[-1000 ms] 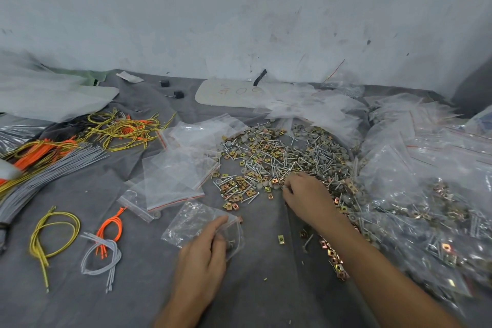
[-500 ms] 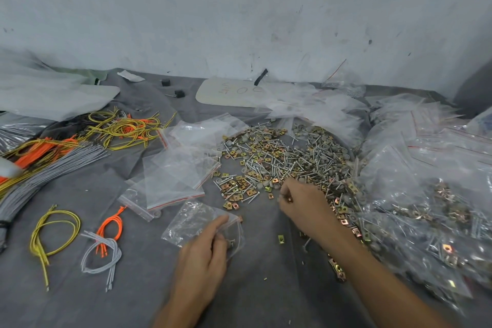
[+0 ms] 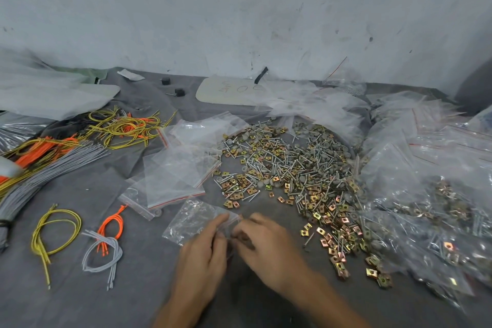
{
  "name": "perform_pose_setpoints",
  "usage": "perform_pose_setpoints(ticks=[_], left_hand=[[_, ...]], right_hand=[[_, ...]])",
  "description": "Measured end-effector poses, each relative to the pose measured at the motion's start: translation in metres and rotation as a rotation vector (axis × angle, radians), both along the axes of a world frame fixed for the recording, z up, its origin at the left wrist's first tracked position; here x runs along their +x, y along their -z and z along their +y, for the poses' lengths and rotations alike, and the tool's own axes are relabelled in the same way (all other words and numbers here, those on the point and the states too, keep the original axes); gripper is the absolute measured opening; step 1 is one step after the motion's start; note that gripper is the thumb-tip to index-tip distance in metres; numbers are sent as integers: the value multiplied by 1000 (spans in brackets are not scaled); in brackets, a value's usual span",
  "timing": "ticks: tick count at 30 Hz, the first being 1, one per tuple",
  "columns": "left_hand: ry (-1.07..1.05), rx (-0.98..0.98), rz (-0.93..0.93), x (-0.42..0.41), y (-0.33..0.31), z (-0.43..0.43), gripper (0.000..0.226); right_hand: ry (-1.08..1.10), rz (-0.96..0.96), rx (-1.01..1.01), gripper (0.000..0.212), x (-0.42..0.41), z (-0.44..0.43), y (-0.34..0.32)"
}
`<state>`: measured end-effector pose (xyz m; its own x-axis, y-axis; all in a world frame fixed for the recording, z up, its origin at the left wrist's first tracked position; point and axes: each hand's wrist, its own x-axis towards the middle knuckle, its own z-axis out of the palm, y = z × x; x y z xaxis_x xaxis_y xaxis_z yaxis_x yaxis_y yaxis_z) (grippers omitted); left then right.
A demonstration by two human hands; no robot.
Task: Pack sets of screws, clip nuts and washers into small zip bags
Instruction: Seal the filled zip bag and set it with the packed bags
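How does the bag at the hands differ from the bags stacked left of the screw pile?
The bag at the hands is crinkled; the stacked bags lie smooth and flat. The left hand holds the bag at its mouth, with the right hand there too; nothing touches the stacked bags. The bag is one; the stacked bags are several, overlapping. Both are clear plastic and lie on the grey cloth.

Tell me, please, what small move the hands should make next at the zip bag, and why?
Probably slip whatever the right hand carries into the zip bag. The left hand pinches the bag's mouth on the grey cloth, and the right hand's curled fingers meet it there, away from the loose hardware pile; what they hold is hidden.
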<state>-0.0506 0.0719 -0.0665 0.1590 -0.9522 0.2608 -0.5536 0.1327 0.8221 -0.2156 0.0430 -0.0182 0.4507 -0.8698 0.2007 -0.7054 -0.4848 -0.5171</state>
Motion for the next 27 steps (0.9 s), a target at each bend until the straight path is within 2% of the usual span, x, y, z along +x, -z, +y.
perform_pose_setpoints(ticks=[3, 10, 12, 15, 17, 21, 27], left_hand=[[-16, 24, -4, 1, -2, 0, 39], [-32, 55, 1, -1, -4, 0, 36], [-44, 59, 11, -2, -9, 2, 36], [-67, 67, 24, -5, -15, 2, 37], [-79, 66, 41, -6, -17, 3, 36], [-80, 77, 62, -6, -18, 5, 37], [-131, 87, 25, -5, -19, 4, 46]], right_hand=[[55, 118, -31, 21, 10, -2, 3], [1, 126, -33, 30, 16, -6, -2], [-28, 35, -40, 25, 12, -5, -10], [49, -119, -130, 11, 1, -19, -26], [87, -119, -133, 5, -3, -47, -35], [155, -40, -77, 7, 0, -135, -45], [233, 209, -120, 11, 14, -255, -25]])
